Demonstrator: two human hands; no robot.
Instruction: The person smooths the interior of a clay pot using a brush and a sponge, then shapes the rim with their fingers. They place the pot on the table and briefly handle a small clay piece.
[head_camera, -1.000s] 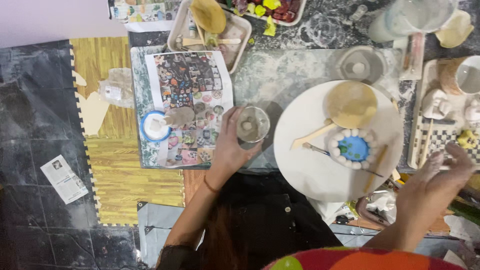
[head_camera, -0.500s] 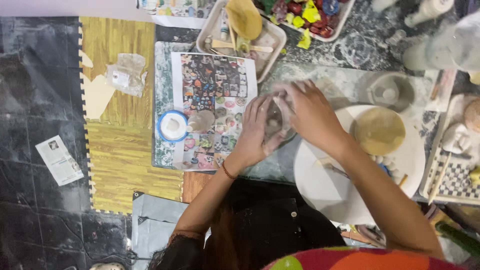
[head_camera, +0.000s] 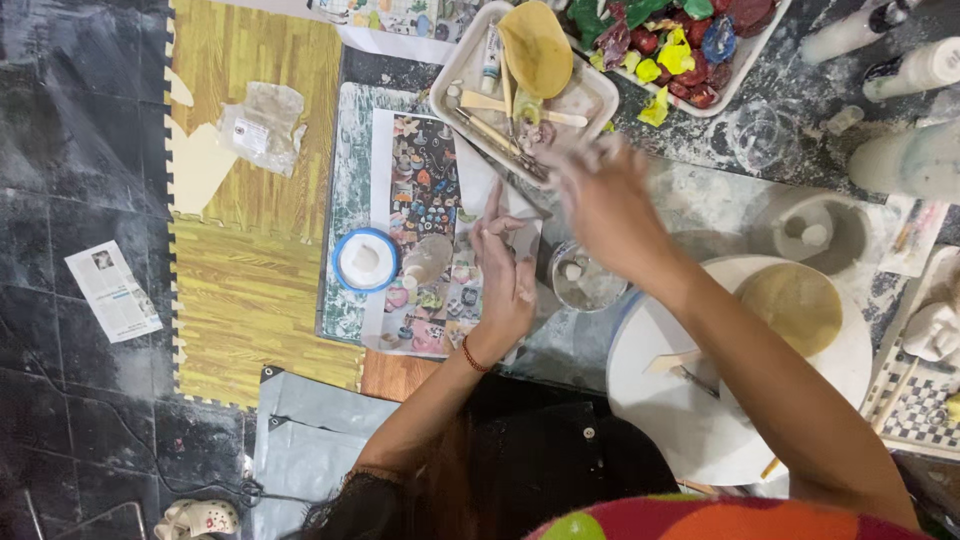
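The left hand (head_camera: 505, 270) is lying near the middle of the frame with its fingers stretched out and loose, grasping nothing, its palm resting on the collage-printed sheet (head_camera: 430, 235) that is covering part of the desk (head_camera: 700, 190). Just right of it, a small clear glass cup (head_camera: 585, 280) with pale lumps inside is standing on the desk, close beside the fingertips but apart from them as far as the view shows. The right hand (head_camera: 600, 195) is reaching across above the cup toward the upper middle of the frame; it is blurred by motion, so I cannot tell whether it is released or clenched, though nothing is showing in it.

Just above that hand, a white tray (head_camera: 470, 70) is holding modelling tools, a tube and a yellowish sponge-like piece (head_camera: 537, 45). To the upper right, a second tray (head_camera: 740, 75) is carrying bright lumps of coloured clay. Left of the left hand, a blue-rimmed round lid (head_camera: 365, 260) with white paste is sitting on the sheet. In the lower right, a large white round board (head_camera: 680, 420) is bearing a tan disc (head_camera: 795, 305), with the right forearm crossing over it. A grey bowl (head_camera: 825, 230) is standing at the right, and yellow wood-pattern foam mats (head_camera: 250, 250) are lying on the floor at the left.
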